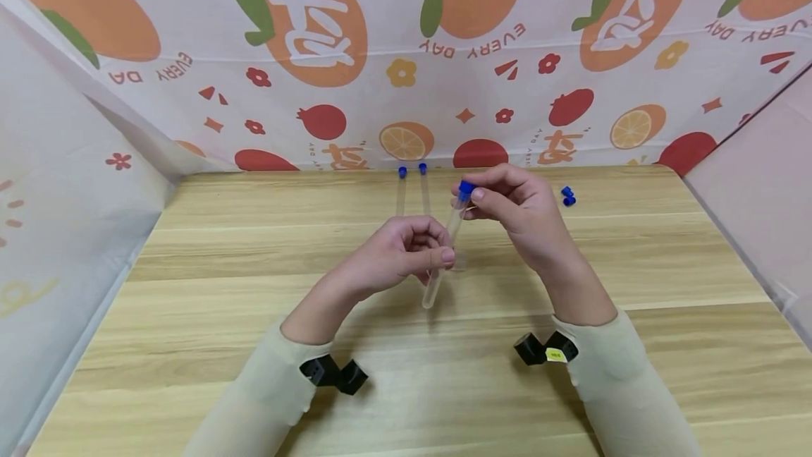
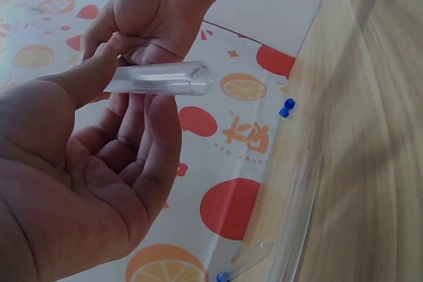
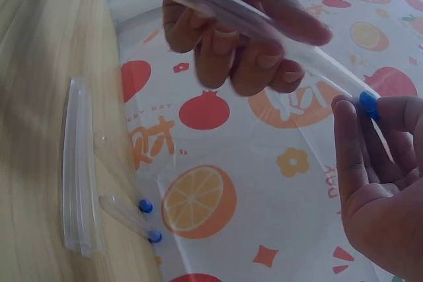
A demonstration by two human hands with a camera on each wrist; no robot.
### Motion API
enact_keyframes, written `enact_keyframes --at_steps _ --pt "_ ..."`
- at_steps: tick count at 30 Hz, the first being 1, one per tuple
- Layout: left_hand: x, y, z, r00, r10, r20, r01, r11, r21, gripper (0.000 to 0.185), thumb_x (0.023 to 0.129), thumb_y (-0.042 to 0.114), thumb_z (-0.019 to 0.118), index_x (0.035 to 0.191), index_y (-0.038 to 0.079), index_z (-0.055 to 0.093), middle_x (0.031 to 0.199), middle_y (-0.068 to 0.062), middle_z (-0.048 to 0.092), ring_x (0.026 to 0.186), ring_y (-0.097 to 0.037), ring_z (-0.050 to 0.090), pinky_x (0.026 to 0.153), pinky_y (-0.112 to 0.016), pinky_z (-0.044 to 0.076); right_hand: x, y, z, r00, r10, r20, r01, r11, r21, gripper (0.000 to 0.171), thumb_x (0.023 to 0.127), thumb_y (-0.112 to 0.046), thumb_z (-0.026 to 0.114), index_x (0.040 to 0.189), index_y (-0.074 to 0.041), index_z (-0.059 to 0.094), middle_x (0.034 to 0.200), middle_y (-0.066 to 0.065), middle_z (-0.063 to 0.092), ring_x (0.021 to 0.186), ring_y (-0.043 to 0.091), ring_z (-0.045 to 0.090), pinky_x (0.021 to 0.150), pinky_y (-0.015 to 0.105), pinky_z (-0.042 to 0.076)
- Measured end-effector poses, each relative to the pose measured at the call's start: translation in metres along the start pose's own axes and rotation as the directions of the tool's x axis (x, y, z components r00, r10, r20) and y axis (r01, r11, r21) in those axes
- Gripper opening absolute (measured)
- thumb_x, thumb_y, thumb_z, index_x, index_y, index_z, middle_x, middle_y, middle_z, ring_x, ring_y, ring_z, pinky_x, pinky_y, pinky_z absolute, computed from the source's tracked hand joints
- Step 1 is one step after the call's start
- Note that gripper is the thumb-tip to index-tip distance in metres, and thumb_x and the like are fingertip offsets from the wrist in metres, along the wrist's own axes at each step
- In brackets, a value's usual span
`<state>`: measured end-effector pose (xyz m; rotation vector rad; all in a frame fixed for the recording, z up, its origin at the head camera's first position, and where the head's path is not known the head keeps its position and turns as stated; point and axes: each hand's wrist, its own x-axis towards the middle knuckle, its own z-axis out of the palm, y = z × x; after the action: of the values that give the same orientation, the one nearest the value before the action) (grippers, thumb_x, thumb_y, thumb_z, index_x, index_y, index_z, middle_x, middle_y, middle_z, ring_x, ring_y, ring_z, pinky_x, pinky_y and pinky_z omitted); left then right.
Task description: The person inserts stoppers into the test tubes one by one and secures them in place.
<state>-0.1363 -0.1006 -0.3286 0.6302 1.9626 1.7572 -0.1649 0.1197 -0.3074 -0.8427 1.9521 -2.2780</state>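
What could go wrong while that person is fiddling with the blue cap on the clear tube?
The tube hangs above the table, pinched only at its middle by the left hand; it might slip and drop. The right hand grips the small blue cap with fingertips; it could pop loose and roll toward the loose caps near the edge.

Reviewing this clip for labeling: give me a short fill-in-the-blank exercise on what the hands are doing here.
1. The left hand grips a clear test tube around its ____ half.
2. The right hand pinches the tube's ____ cap.
3. At the table's far edge lie ____ more capped tubes.
4. Loose blue caps lie beside the ____ hand.

Missing: lower; blue; two; right
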Motion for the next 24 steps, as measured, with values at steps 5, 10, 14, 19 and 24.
enact_keyframes --at_steps 5,10,14,19,24 --pt "-0.001 0.004 0.005 0.997 0.076 -0.03 -0.075 0.997 0.036 0.009 0.098 0.008 0.062 0.101 0.001 0.066 0.086 -0.011 0.069 0.073 -0.02 0.061 0.062 -0.035 0.059 0.0 -0.001 0.002 0.996 -0.082 -0.042 0.08 0.995 -0.065 0.013 0.094 0.007 0.061 0.102 0.003 0.071 0.097 0.009 0.076 0.084 0.021 0.072 0.078 0.033 0.061" --pt "-0.005 0.011 0.011 0.989 0.134 -0.063 -0.129 0.988 0.086 0.008 0.098 0.006 0.061 0.097 0.001 0.067 0.083 -0.016 0.066 0.068 -0.021 0.057 0.058 -0.03 0.054 0.001 -0.002 0.003 0.979 -0.195 -0.05 0.189 0.976 -0.109 0.009 0.089 0.014 0.062 0.096 0.015 0.067 0.093 0.007 0.076 0.084 0.019 0.074 0.076 0.031 0.061" --pt "-0.006 0.015 0.013 0.988 0.136 -0.073 -0.128 0.987 0.098 0.008 0.097 0.006 0.062 0.097 0.001 0.068 0.082 -0.017 0.065 0.068 -0.021 0.057 0.057 -0.029 0.053 0.002 -0.002 0.003 0.973 -0.229 -0.042 0.225 0.972 -0.07 0.007 0.088 0.014 0.062 0.094 0.016 0.066 0.091 0.008 0.076 0.083 0.02 0.074 0.075 0.031 0.061" --pt "-0.005 0.017 0.012 0.985 0.112 -0.128 -0.099 0.989 0.107 0.007 0.094 0.011 0.069 0.097 0.004 0.069 0.081 -0.007 0.067 0.068 -0.019 0.057 0.057 -0.028 0.051 0.004 -0.001 0.002 0.981 -0.189 -0.042 0.192 0.977 0.098 0.005 0.093 -0.001 0.067 0.095 -0.001 0.072 0.091 0.008 0.076 0.082 0.02 0.074 0.077 0.034 0.061" --pt "-0.004 0.019 0.009 0.992 0.128 -0.018 -0.128 0.991 -0.029 0.018 0.102 0.012 0.056 0.111 0.002 0.069 0.092 -0.01 0.07 0.075 -0.022 0.062 0.067 -0.036 0.059 0.007 -0.003 0.0 0.974 -0.226 -0.002 0.213 0.914 0.345 0.009 0.093 -0.005 0.069 0.1 -0.002 0.072 0.101 0.014 0.074 0.089 0.025 0.074 0.083 0.038 0.06"
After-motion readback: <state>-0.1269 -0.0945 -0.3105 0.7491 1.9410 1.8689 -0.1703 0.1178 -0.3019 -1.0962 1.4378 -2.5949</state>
